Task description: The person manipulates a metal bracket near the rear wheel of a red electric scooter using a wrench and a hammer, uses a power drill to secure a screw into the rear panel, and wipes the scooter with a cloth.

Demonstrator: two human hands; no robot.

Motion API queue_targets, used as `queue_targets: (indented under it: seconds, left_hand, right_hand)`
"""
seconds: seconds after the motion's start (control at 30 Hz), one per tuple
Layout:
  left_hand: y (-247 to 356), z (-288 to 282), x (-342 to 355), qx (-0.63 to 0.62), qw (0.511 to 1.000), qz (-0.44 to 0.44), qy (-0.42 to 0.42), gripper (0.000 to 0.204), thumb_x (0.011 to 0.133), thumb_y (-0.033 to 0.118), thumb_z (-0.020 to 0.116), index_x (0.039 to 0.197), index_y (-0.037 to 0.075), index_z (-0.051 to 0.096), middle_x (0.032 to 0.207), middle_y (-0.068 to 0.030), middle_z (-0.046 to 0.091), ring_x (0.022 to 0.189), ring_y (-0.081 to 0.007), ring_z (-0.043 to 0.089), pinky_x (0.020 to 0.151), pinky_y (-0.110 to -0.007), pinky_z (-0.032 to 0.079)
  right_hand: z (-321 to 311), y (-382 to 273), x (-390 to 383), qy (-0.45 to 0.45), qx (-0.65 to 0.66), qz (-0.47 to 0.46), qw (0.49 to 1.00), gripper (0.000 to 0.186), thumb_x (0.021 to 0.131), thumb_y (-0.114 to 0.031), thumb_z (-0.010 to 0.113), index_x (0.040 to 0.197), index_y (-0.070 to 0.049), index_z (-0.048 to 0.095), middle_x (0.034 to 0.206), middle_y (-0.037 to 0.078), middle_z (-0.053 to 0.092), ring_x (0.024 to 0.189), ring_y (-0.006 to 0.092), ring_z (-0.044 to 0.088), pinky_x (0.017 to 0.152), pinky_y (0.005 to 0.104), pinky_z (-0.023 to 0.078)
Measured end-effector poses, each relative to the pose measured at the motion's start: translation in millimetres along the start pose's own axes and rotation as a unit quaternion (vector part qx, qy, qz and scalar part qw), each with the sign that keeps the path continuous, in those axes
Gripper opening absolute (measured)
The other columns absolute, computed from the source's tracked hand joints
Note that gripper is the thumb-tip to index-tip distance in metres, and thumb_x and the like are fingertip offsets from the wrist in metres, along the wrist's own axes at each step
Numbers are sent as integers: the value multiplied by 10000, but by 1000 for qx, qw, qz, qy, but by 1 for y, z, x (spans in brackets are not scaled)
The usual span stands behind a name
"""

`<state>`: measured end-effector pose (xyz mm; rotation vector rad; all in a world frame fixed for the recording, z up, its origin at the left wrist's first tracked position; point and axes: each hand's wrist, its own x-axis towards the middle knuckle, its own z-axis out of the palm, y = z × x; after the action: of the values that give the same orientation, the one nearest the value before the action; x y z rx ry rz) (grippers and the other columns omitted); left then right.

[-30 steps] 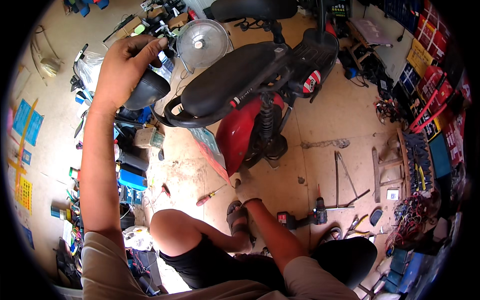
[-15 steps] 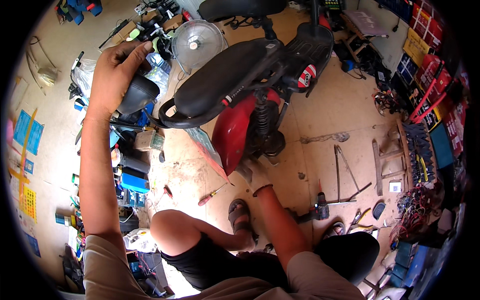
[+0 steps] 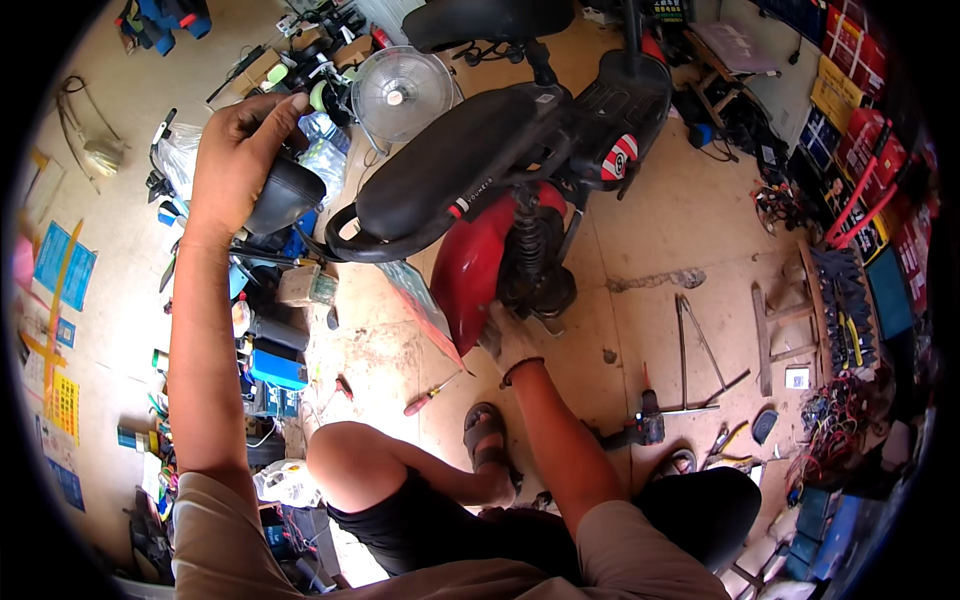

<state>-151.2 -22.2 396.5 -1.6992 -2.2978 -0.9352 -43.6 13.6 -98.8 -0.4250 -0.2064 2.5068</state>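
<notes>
My left hand (image 3: 240,160) is raised at the upper left, its fingers bent and closed over a black padded backrest (image 3: 288,195) behind the scooter's long black seat (image 3: 450,160). Low at the rear of the scooter, my right hand (image 3: 512,345), with a dark band at the wrist, is closed at the lower edge of the red rear fender (image 3: 465,265). Part of its fingers is hidden there. Beside that hand are a black coil-spring shock absorber (image 3: 528,235) and the dark wheel hub (image 3: 550,292). A clear, red-edged plastic flap (image 3: 420,300) hangs left of the fender.
On the floor lie a screwdriver (image 3: 428,398), a cordless drill (image 3: 648,420), thin metal rods (image 3: 686,350) and pliers (image 3: 725,440). A standing fan (image 3: 402,95) is behind the scooter. Boxes (image 3: 850,100) and a wooden rack (image 3: 810,310) line the right; clutter fills the left.
The whole view has shifted slightly. My right hand has moved slightly up along the fender's lower edge; my left hand keeps its place at the backrest.
</notes>
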Motion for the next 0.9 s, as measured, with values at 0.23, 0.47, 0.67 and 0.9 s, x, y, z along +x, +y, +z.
queue_targets:
  seconds: [0.23,0.47,0.67,0.9]
  left_hand:
    - [0,-3,-2,0,1000,3,9,416,1038,363,699,1017,-48,757,773,-47,697,734,-107,598,703,-282,479]
    - [1,-4,0,30,999,-20,-6,415,1058,395,664,1112,1,778,807,-28,710,750,-91,605,741,-260,486]
    - [-1,0,-1,-10,1000,0,14,417,1035,366,708,1053,-46,770,773,-53,710,724,-108,613,704,-273,490]
    - [0,-3,0,28,1000,-7,-1,423,1062,404,659,1117,5,784,818,-47,730,763,-104,635,745,-262,494]
  right_hand:
    - [12,-20,-8,95,-296,-57,949,403,979,-356,753,1215,-31,716,1068,58,761,889,217,731,808,357,589]
    - [40,-38,-9,209,-421,-268,841,361,983,-267,692,1250,-31,750,1033,99,786,823,201,735,758,355,577]
    - [49,-47,-6,62,-258,-141,954,339,1021,-174,646,1317,-25,717,1001,51,755,794,134,719,729,273,579]
    - [39,-64,5,-12,-268,-76,960,367,1034,-155,660,1381,-37,663,943,24,731,798,147,726,738,275,587]
